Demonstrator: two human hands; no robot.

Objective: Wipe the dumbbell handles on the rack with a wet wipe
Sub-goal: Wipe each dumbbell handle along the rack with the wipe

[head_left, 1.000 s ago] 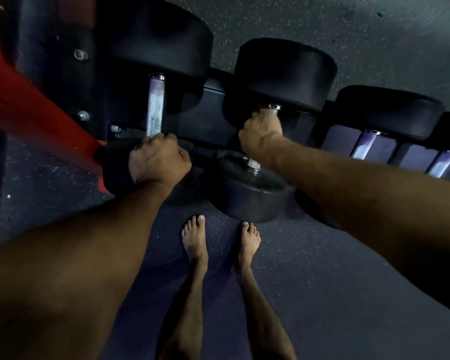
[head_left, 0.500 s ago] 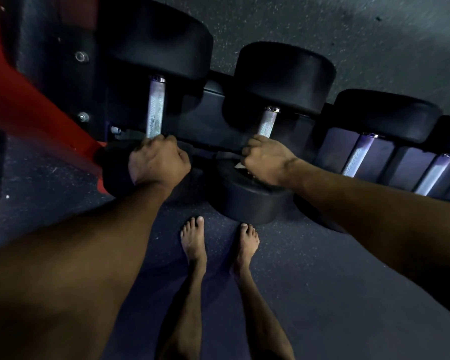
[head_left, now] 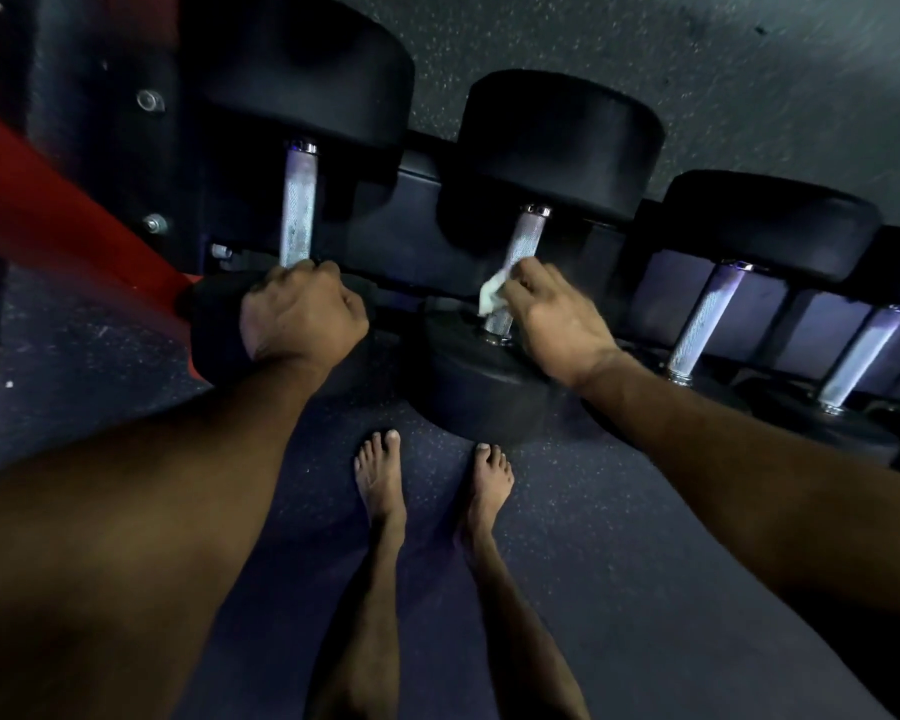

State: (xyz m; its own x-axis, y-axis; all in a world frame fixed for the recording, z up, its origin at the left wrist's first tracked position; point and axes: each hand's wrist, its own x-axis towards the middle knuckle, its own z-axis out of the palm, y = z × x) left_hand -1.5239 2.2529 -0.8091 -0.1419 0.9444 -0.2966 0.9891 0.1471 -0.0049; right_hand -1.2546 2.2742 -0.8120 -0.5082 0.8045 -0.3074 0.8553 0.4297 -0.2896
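Closest to the camera were the person's two forearms reaching out, with a pair of bare feet planted on the dark speckled rubber floor between them, toes nearly under the rack.

The left hand was balled up tight, fingers curled round the near end of the first dumbbell handle, sitting right over that dumbbell's front head, so most of the head was hidden behind the knuckles. The right hand had its fingertips pinched together on a crumpled white wet wipe, which was pressed against the left side of the second dumbbell handle, low down near the front head. The wipe and fingers covered part of the knurled steel there.

Further right sat a third handle and a fourth handle, untouched, well apart from both hands. Behind them the black rack carried the big round rear heads, and a red frame beam slanted across on the left, with bolts in the upright above it.

Compared to half a second earlier, the right hand had opened off the handle a bit: back then it was wrapped over the bottom end with no wipe showing, and a second ago it was up near the top of that handle. The left hand hadn't budged.
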